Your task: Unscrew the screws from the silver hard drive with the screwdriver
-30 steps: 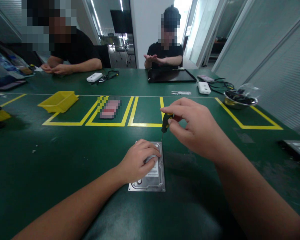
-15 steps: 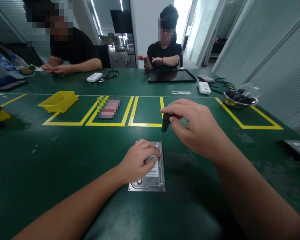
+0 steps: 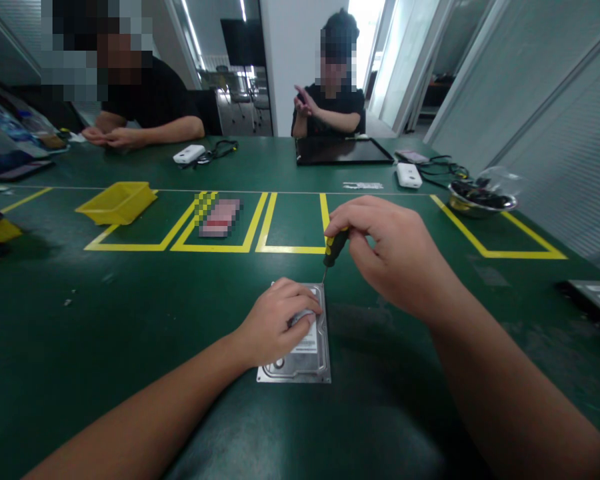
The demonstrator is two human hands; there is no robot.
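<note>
Hard drive (image 3: 300, 368): lies flat, white label (image 3: 307, 342) upward, on the green table (image 3: 105, 333), just below the centre of the frame. Sits directly under the left hand (image 3: 275, 323), and below and to the left of the right hand (image 3: 393, 247), well apart from the latter's fingers.

Left grip: lies over the upper and left part of the casing, fingers bent, fingertips near its right edge. Leaves the lower end and right margin exposed. Cannot tell whether clasps the edges or merely presses from above.

Right grip: closed narrowly about the upper end of a black-and-yellow screwdriver (image 3: 336, 248), right of centre. Holds it nearly upright, leaning slightly, with shaft down to the upper right corner of the casing. Cannot tell whether the tip is seated in a screw.

Surroundings: yellow tray (image 3: 117, 207) at left, above mid-height; pink pixelated item (image 3: 220, 219) inside a taped outline, right of the tray; metal bowl (image 3: 473, 212) with dark contents at upper right.
</note>
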